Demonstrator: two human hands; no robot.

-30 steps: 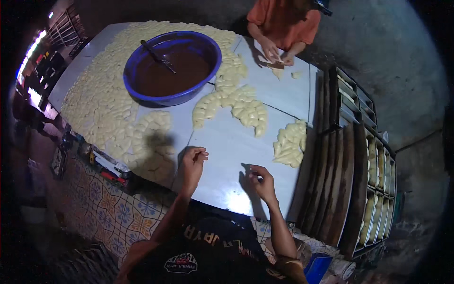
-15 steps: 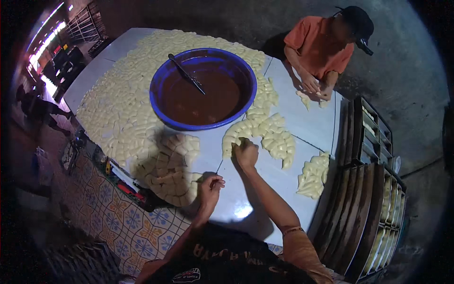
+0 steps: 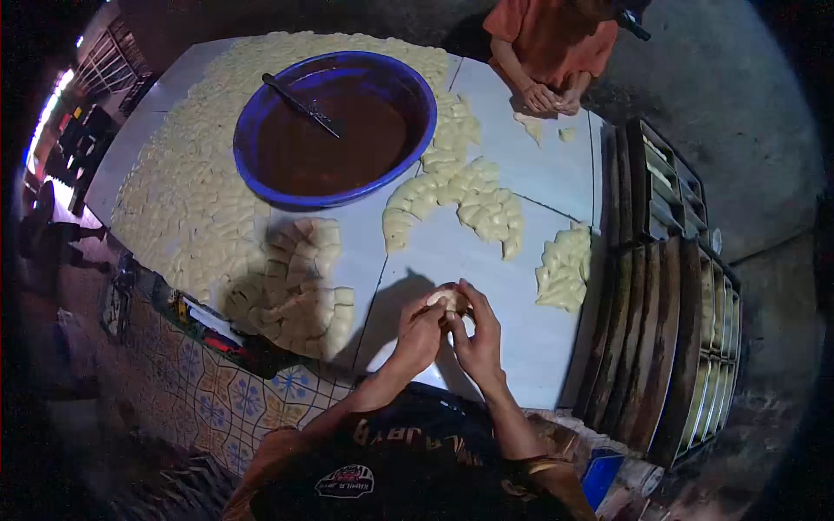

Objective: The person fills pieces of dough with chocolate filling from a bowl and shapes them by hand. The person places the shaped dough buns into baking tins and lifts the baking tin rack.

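Observation:
My left hand (image 3: 420, 337) and my right hand (image 3: 479, 340) meet above the table's near part, their fingers closed round a small piece of pale dough (image 3: 446, 300). Fingers partly cover the piece. Beyond them, an arc of shaped dough pieces (image 3: 491, 211) lies on the white table (image 3: 452, 260). Cut dough squares (image 3: 334, 317) are grouped to the left of my hands, partly in shadow. Farther back stands a blue basin (image 3: 247, 139) of brown filling (image 3: 334, 156), with a dark-handled utensil (image 3: 295, 102) resting in it.
Many dough pieces (image 3: 174, 217) cover the table's left and far side. Another dough cluster (image 3: 563, 269) lies near the right edge. Stacked trays (image 3: 625, 347) stand beside that edge. Across the table, a co-worker in an orange shirt (image 3: 552, 39) handles dough.
My right hand has come back from the dough arc to meet my left hand, and a dough piece is now between them. The view has shifted, so the table sits higher and more left.

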